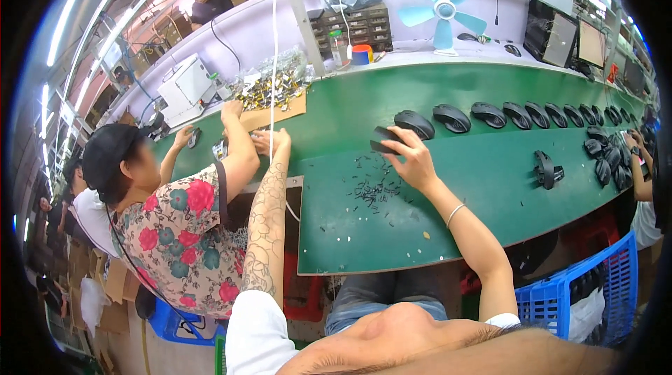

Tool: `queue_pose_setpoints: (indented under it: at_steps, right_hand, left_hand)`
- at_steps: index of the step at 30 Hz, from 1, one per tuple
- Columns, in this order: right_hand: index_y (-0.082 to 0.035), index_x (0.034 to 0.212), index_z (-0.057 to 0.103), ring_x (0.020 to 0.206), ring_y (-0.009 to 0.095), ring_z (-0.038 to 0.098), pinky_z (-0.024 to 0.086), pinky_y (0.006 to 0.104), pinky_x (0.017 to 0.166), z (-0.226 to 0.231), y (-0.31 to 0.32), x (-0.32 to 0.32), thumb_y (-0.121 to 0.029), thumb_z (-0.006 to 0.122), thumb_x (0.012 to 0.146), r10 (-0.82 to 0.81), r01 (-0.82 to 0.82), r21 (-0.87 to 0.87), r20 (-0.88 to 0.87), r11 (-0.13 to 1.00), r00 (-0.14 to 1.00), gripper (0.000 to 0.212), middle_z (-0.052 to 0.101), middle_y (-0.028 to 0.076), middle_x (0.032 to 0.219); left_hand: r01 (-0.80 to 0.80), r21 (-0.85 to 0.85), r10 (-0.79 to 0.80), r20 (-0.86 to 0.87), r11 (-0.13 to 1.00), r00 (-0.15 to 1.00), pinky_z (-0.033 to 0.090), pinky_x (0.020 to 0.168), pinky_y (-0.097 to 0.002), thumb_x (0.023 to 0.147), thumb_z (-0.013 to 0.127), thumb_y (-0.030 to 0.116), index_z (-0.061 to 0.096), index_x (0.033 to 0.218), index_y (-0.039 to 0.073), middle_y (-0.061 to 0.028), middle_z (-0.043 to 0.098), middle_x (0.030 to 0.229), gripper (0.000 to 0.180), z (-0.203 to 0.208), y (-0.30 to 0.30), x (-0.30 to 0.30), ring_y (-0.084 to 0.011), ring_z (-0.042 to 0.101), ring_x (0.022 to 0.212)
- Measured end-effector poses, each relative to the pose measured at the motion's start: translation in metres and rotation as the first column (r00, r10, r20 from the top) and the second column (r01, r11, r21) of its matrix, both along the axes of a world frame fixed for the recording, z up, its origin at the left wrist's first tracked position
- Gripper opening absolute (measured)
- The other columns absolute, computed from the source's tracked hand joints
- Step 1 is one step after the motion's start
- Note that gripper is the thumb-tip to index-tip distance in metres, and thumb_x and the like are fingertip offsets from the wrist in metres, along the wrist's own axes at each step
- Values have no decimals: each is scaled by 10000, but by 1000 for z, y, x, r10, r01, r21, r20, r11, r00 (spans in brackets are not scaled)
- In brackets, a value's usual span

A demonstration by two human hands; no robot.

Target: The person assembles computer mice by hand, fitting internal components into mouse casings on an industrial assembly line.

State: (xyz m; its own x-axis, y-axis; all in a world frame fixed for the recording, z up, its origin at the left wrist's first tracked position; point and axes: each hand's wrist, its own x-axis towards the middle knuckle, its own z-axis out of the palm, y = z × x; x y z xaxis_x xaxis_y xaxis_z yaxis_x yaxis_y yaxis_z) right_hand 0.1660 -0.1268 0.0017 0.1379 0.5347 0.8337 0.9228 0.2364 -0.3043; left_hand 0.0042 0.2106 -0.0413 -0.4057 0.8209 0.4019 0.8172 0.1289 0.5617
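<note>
My right hand (411, 159) is raised above the green work board, fingers closed on a black plastic piece (383, 138) that looks like part of a computer mouse shell. Out to the left, my left hand (273, 142) reaches over the bench beside the co-worker's arm. Its fingers are bent together, and what they hold is too small to make out. Under my right hand lies a scatter of small black plastic bits (378, 191). Just behind that hand, a black mouse (414, 123) begins a row of several mice running right along the bench.
A co-worker in a flowered shirt (189, 224) works close on my left, near a pile of small yellow-and-black parts (276, 88). A blue fan (444, 9) stands on the shelf. An opened mouse (546, 170) and a blue crate (546, 305) are at right.
</note>
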Motion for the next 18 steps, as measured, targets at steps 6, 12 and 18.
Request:
queue_pose_setpoints:
  at_steps: [6,12,18]
  right_hand:
    - [-82,983,619,917,284,539,460,368,805,5,0,-9,-95,698,667,17,-17,43,7,999,1000,326,556,104,1102]
    - [-146,1171,559,835,258,543,476,345,746,20,15,-40,-113,715,673,159,-151,75,-118,986,980,522,505,127,1146]
    - [-80,1278,444,942,289,532,443,355,828,2,-6,-17,-55,706,681,37,-36,37,-49,999,998,653,517,142,1117]
  left_hand:
    - [-33,-99,32,-13,995,999,330,990,-431,608,774,431,303,1270,-36,-200,413,1260,937,-5,38,-36,-334,398,1187]
    - [264,258,-292,78,930,953,423,883,-389,558,806,319,354,1163,-25,-200,498,1096,830,25,5,-64,-342,519,1011]
    - [678,241,-493,846,694,204,489,693,-330,624,802,296,500,1012,-1,-101,587,903,574,42,-139,49,-188,580,780]
